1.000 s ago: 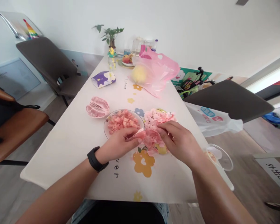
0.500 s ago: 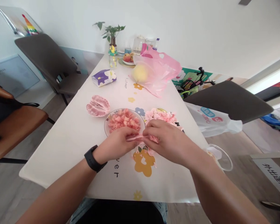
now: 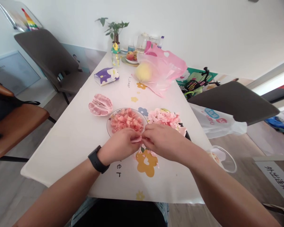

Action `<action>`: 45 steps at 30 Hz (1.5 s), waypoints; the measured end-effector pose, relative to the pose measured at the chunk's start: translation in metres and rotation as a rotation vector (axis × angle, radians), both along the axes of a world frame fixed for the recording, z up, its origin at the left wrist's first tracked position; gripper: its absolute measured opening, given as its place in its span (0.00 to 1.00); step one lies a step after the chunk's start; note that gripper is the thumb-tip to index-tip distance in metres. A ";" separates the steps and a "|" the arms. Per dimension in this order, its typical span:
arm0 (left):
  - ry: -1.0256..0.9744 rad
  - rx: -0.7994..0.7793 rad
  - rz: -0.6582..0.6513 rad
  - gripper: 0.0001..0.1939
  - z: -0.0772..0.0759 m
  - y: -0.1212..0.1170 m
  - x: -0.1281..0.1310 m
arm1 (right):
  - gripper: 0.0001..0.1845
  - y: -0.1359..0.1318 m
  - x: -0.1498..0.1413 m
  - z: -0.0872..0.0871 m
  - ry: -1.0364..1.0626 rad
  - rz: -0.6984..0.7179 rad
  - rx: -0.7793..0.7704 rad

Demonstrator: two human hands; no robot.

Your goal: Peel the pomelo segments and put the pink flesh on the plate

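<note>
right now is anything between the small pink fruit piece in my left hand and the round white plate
No separate object visibly stands between the pink fruit piece and the white plate; only the bare left hand overlaps the plate's near edge in this view.

White wall (image 3: pixel 203 28) observed behind the far end of a white table (image 3: pixel 68 138); a printed band (image 3: pixel 92 58) is seen along its lower part. The table is flanked by a left grey chair (image 3: pixel 47 56) and a right grey chair (image 3: pixel 239 101). A brown chair (image 3: pixel 26 123) is cut off by the left edge. Greyish wood-look floor (image 3: pixel 186 217) noted. Bright strip (image 3: pixel 278 78) recorded far right.
</note>
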State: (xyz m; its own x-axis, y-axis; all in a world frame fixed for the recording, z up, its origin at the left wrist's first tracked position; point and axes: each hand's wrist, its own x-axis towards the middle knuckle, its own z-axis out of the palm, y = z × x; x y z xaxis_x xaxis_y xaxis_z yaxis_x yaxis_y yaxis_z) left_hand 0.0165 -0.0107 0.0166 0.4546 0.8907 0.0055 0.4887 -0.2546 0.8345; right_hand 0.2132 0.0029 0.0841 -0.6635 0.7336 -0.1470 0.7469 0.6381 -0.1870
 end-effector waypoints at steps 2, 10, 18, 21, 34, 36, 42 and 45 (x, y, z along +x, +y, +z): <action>-0.011 -0.016 -0.014 0.08 0.001 0.000 0.000 | 0.13 0.000 -0.001 0.000 0.000 0.019 -0.010; 0.048 0.061 -0.059 0.07 -0.002 0.001 0.002 | 0.15 0.008 -0.003 0.002 -0.027 0.050 -0.191; 0.020 0.041 -0.037 0.08 0.000 0.001 0.002 | 0.09 0.005 -0.017 -0.001 -0.186 0.059 -0.098; 0.023 0.079 -0.001 0.08 0.001 0.002 0.003 | 0.10 0.007 -0.017 -0.006 -0.167 0.006 -0.121; 0.001 0.366 0.083 0.04 -0.013 -0.003 0.007 | 0.14 0.003 0.001 -0.023 0.168 -0.337 -0.111; 0.025 0.449 0.095 0.07 -0.017 -0.004 0.007 | 0.14 0.002 0.002 -0.023 0.254 -0.385 -0.143; 0.072 0.656 0.150 0.22 -0.022 -0.005 0.009 | 0.16 0.002 0.005 -0.028 0.481 -0.563 -0.254; 0.080 0.738 0.130 0.17 -0.018 -0.005 0.009 | 0.17 0.003 0.010 -0.036 0.658 -0.680 -0.432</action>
